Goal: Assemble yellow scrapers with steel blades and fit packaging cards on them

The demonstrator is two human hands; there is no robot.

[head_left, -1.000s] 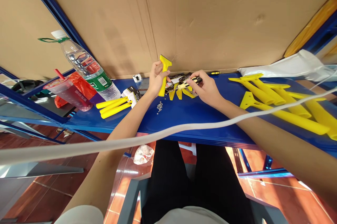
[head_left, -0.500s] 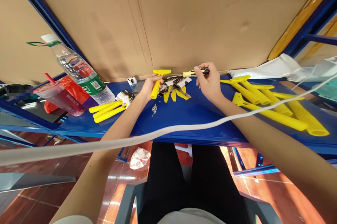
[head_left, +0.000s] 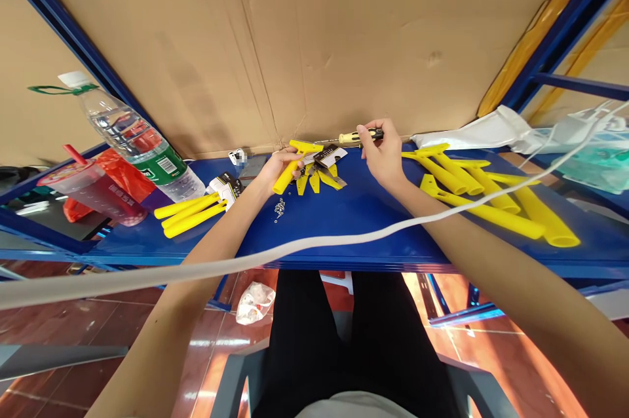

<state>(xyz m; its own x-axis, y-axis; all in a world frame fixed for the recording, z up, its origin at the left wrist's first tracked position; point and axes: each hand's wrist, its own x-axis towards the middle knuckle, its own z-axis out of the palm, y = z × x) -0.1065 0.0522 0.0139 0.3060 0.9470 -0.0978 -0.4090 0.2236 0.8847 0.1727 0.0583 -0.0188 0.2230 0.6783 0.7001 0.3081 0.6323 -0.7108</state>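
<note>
One yellow scraper, in left grip, head above

Blk trousers & lt-grey top worn, forearms & hands bare.

We see a bright scene, with even light on the cardboard panel and one soft shadow at its left part; the floor tiles carry white glare on the left and are nearly overexposed on the right, but we cannot tell the source; the wide lens stretches the edges, so the water bottle appears to lean outward; the white cable looks soft; the yellow scraper and the screwdriver are reasonably sharp; a small patch beside the left hand is pixelated.
</note>
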